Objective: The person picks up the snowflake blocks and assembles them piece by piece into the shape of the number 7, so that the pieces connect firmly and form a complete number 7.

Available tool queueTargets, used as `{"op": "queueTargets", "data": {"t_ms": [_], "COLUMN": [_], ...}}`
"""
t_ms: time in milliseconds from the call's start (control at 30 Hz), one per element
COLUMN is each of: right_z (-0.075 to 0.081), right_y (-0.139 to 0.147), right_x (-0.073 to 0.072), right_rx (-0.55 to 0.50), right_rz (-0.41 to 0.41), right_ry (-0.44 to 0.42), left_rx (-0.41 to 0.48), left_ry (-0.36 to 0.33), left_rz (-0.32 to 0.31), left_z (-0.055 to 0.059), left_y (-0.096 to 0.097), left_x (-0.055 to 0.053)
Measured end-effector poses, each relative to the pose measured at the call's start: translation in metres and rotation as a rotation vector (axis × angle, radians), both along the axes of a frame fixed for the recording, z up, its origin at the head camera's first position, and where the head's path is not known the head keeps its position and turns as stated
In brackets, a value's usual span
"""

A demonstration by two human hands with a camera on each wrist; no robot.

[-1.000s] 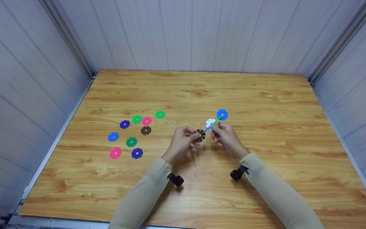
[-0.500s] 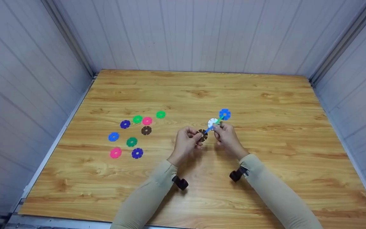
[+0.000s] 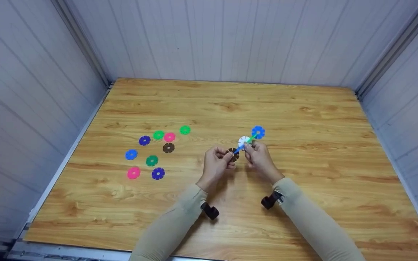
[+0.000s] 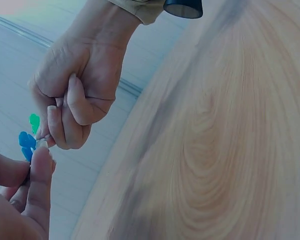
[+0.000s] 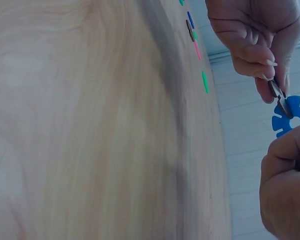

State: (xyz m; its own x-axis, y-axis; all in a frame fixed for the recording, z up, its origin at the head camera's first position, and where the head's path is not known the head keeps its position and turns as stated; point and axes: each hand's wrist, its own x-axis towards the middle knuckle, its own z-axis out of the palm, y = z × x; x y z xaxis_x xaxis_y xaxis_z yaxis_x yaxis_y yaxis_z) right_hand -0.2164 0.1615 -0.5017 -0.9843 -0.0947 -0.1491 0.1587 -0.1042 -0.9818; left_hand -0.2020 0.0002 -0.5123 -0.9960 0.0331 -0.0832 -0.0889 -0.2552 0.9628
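Observation:
A chain of notched plastic discs is held between the two hands above the table. My left hand (image 3: pixel 215 165) pinches the brown disc (image 3: pixel 235 156) at its near end between thumb and fingers. Slotted to that is a blue disc (image 3: pixel 238 148) standing edge-on, its notches showing in the right wrist view (image 5: pixel 280 123). My right hand (image 3: pixel 262 159) pinches the chain at the white disc (image 3: pixel 243 140). Beyond, a green disc (image 3: pixel 253 137) seen edge-on joins a second blue disc (image 3: pixel 259 129) at the far end. Fingers hide parts of the brown and white discs.
Loose discs lie flat on the wooden table (image 3: pixel 303 119), left of the hands: pink (image 3: pixel 133 173), dark blue (image 3: pixel 158 173), green (image 3: pixel 152 160), light blue (image 3: pixel 131 154), brown (image 3: pixel 168 147) and several others. Panel walls (image 3: pixel 209 40) stand behind and at both sides.
My left hand has shifted slightly right with the brown disc, bringing it nearer the right hand. The chain has moved a little rightward. The loose discs have stayed put.

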Motion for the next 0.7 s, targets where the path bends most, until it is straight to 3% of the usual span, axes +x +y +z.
{"op": "queueTargets", "data": {"t_ms": [200,333,533,700], "right_z": [0.004,0.0,-0.01,-0.01], "right_y": [0.008,0.006,-0.001,0.013], "right_x": [-0.001,0.001,0.004,0.007], "right_rx": [0.011,-0.01,0.158,0.224], "right_rz": [0.023,0.091,0.236,0.265], "right_ry": [-0.005,-0.018,0.072,0.073], "left_rx": [-0.028,-0.019,0.008,-0.101], "left_ry": [0.005,-0.013,-0.052,-0.058], "left_rz": [-0.078,-0.106,-0.104,-0.169], "left_z": [0.002,0.0,-0.003,-0.004], "left_y": [-0.003,-0.008,-0.012,-0.007], "left_x": [-0.004,-0.003,0.001,-0.001]}}
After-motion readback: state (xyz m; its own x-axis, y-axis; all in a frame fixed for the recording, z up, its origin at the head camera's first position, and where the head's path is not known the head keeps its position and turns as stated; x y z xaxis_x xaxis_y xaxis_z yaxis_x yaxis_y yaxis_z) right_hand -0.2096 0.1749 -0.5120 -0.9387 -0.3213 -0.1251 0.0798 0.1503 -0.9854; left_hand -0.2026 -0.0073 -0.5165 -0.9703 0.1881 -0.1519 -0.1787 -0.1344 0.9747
